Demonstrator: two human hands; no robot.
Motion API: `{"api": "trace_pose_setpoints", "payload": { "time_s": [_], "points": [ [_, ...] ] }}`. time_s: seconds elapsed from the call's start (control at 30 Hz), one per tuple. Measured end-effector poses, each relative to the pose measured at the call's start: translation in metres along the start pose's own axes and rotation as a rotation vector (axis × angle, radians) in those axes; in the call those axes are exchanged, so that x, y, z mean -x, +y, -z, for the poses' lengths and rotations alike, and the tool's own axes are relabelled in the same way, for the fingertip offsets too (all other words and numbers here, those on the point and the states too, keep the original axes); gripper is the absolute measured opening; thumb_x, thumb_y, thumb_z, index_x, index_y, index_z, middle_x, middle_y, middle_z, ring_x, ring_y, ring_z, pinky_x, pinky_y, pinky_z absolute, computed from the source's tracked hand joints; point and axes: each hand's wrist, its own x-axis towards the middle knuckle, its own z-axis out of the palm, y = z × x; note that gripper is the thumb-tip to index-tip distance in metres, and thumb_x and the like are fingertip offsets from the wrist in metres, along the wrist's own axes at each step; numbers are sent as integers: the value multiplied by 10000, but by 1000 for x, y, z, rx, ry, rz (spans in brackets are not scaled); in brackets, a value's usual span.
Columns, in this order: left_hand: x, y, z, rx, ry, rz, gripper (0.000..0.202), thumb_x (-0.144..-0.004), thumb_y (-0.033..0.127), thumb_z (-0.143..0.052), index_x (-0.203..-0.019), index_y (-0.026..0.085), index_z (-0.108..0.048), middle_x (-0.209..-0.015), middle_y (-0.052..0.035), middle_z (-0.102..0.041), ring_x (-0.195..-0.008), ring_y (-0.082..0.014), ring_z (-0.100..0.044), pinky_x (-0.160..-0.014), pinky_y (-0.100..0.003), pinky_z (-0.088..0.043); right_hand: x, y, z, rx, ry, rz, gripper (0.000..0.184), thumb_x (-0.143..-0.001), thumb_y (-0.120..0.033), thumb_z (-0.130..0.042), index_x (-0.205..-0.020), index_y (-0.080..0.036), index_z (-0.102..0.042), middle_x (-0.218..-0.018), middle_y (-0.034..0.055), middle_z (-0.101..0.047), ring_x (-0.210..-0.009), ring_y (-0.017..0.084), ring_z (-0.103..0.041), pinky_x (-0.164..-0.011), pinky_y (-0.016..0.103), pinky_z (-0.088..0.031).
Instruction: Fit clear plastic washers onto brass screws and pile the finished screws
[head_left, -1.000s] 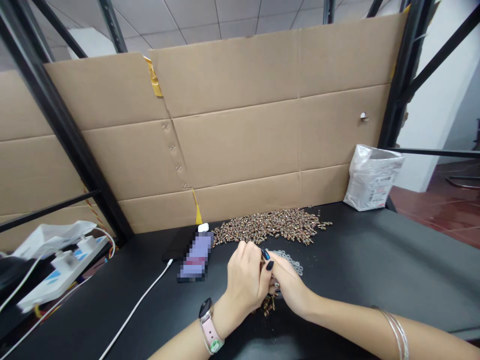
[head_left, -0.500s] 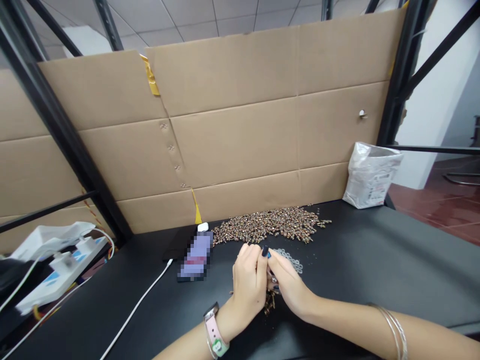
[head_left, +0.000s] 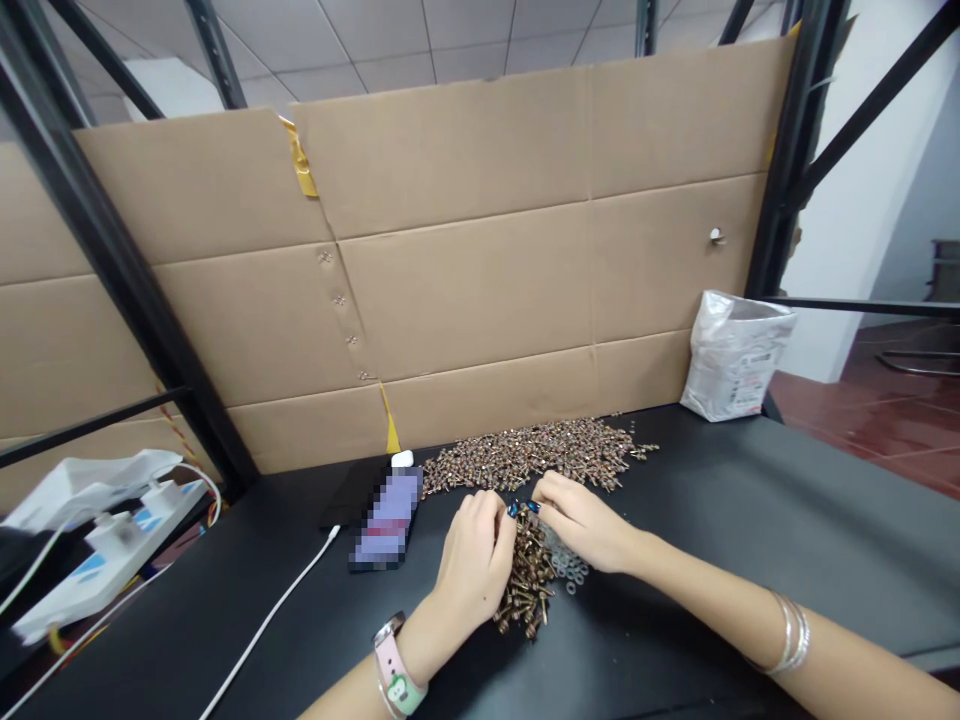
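Observation:
A small heap of brass-coloured screws lies on the black table between my hands. Grey washers are scattered along its right side. My left hand is at the left of the heap, fingers curled, with the thumb against the fingertips. Across from it, my right hand is bent over the washers, its thumb and fingers drawn together. The fingertips of both hands nearly meet above the far end of the heap. Whatever small piece they may pinch is hidden by the fingers.
Behind my hands a wide pile of similar screws spreads along the cardboard wall. To the left lie a phone, a white cable and a power strip. A white plastic bag stands at the back right.
My hands, pressed together before, have moved apart slightly, the left one leftward and the right one rightward. More of the near screw heap and washers shows between them.

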Motion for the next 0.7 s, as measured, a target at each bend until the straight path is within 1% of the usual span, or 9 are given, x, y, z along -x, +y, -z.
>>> {"api": "trace_pose_setpoints", "payload": {
  "time_s": [0.07, 0.13, 0.17, 0.23, 0.3, 0.37, 0.47, 0.57, 0.7],
  "points": [
    [-1, -2, 0, -34, -26, -7, 143, -891, 210, -358, -761, 201, -415, -768, -7, -489, -744, -172, -454, -668, -295, -352, -4, 12, 11, 116, 12, 53, 109, -842, -181, -456, -835, -184, -565, -844, 35, -541, -796, 171, -497, -753, 303, -396],
    [-1, -3, -2, -52, -46, 3, 84, -858, 181, -389, -790, 198, -436, -794, -9, -499, -763, -176, -463, -685, -305, -350, -10, 28, 22, 210, 77, 72, 164, -838, -171, -471, -961, -184, -578, -936, 64, -567, -866, 186, -514, -788, 312, -405],
    [-1, -3, -2, -53, -54, 11, 60, -843, 172, -405, -808, 197, -446, -809, -10, -505, -774, -178, -467, -694, -310, -349, -14, 38, 28, 285, 126, 58, 177, -848, -162, -453, -959, -185, -589, -944, 72, -579, -883, 191, -519, -798, 315, -403],
    [-1, -5, -3, -46, -58, 27, 47, -829, 169, -426, -835, 197, -463, -836, -11, -517, -794, -181, -473, -709, -315, -346, -22, 59, 38, 409, 216, -17, 160, -853, -177, -461, -837, -185, -619, -867, 72, -600, -881, 209, -523, -808, 327, -391],
    [-1, -7, -3, -35, -39, 30, 63, -848, 187, -420, -841, 198, -482, -849, -12, -528, -806, -179, -477, -711, -312, -344, -27, 80, 46, 459, 248, -77, 166, -837, -241, -511, -728, -167, -613, -809, 85, -598, -847, 230, -518, -787, 345, -381],
    [-2, -8, -1, -27, -14, 16, 126, -883, 220, -394, -822, 200, -502, -851, -14, -535, -817, -178, -482, -706, -307, -342, -29, 98, 50, 501, 250, -123, 178, -826, -280, -533, -722, -163, -618, -785, 83, -598, -815, 229, -519, -765, 342, -375],
    [-3, -7, 2, -10, 11, -10, 246, -922, 269, -359, -736, 194, -501, -822, -11, -530, -811, -170, -486, -697, -299, -340, -31, 112, 47, 556, 215, -159, 144, -816, -272, -543, -785, -172, -642, -817, 76, -608, -837, 219, -519, -764, 321, -361],
    [-3, -5, 4, 5, 41, -35, 327, -935, 290, -349, -643, 181, -446, -757, -5, -506, -764, -158, -477, -688, -297, -340, -35, 115, 39, 618, 191, -184, 174, -826, -318, -538, -784, -178, -631, -843, 83, -605, -864, 227, -498, -762, 320, -350],
    [-3, -4, 5, 78, 91, -53, 264, -934, 235, -336, -712, 186, -468, -803, -15, -514, -791, -158, -487, -717, -306, -359, -45, 112, 28, 701, 187, -202, 259, -873, -369, -461, -774, -168, -592, -864, 119, -581, -878, 260, -462, -753, 352, -337]
  ]
}}
